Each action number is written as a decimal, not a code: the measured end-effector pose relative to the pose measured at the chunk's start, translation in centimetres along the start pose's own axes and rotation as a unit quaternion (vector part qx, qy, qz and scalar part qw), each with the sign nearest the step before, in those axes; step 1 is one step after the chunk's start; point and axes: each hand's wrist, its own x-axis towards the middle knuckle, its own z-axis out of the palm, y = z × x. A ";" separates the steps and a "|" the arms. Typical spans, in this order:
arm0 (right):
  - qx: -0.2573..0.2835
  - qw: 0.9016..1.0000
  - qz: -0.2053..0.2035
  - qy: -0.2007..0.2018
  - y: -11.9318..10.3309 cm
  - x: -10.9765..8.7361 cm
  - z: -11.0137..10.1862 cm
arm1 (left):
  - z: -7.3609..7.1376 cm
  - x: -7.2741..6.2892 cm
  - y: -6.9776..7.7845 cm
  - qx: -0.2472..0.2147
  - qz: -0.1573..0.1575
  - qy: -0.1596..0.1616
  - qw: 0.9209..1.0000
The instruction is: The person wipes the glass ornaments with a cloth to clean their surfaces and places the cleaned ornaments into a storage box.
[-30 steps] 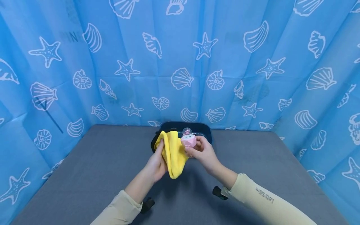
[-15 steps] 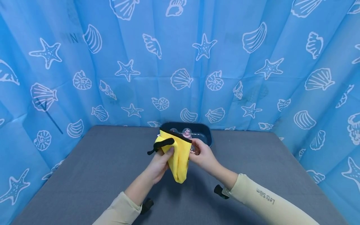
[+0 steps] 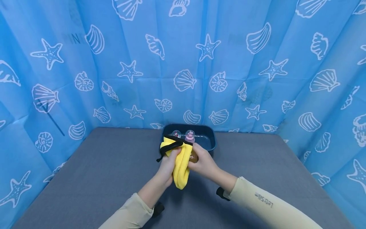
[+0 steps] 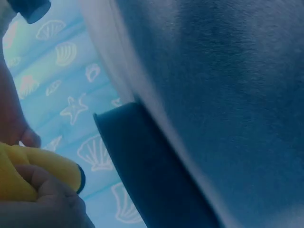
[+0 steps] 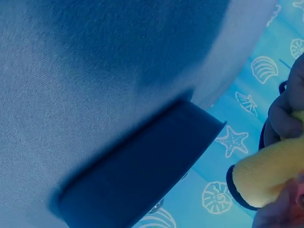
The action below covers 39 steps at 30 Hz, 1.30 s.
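In the head view my left hand (image 3: 168,168) grips a folded yellow cloth (image 3: 183,171) with black edging. My right hand (image 3: 204,162) is up against the cloth's right side. It holds a small rounded thing that looks like a snow globe (image 3: 193,156), mostly hidden by fingers and cloth. In the left wrist view, curled fingers (image 4: 52,192) press into the cloth (image 4: 59,166). The right wrist view has the cloth's black-edged end (image 5: 259,178) between both hands, with a bit of pink (image 5: 300,194) by the right fingers.
Behind the hands, a dark blue tray (image 3: 208,140) stands at the back of the grey table (image 3: 120,178). Two small globes, one clear (image 3: 176,133) and one pink (image 3: 190,135), are in it. A blue shell-patterned curtain (image 3: 183,63) encloses the table.
The pink thing in my right hand, plainly seen a second ago, has turned and gone mostly behind fingers and cloth. The cloth has swung round and bunched narrower; both hands have drawn closer.
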 end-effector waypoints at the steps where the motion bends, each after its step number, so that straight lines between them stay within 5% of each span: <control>1: 0.015 1.000 0.007 0.001 0.1 0.0 0.1 | 0.0 0.0 0.0 -0.009 -0.009 0.003 1.000; 10: 0.118 0.993 0.030 -0.007 0.2 -0.2 0.1 | -0.5 -0.1 0.7 -0.111 -0.056 -0.018 0.992; 14: 0.163 0.986 0.037 -0.006 -0.1 -0.2 -0.4 | -1.1 -0.2 1.1 -0.138 -0.084 -0.063 0.985; 18: 0.130 0.991 0.023 0.010 -0.2 -0.1 -0.8 | -1.9 -0.1 1.2 -0.121 -0.074 -0.087 0.986; 23: 0.052 0.998 -0.022 0.016 0.0 0.0 -1.0 | -2.1 -0.1 1.0 -0.063 -0.029 -0.077 0.995; 31: -0.004 0.999 -0.036 0.009 0.0 -0.1 -0.5 | -1.1 0.0 0.8 0.020 -0.011 -0.041 0.999; 39: -0.015 0.998 -0.058 -0.001 0.3 -0.5 0.0 | 0.1 0.2 0.9 -0.013 -0.064 0.087 0.994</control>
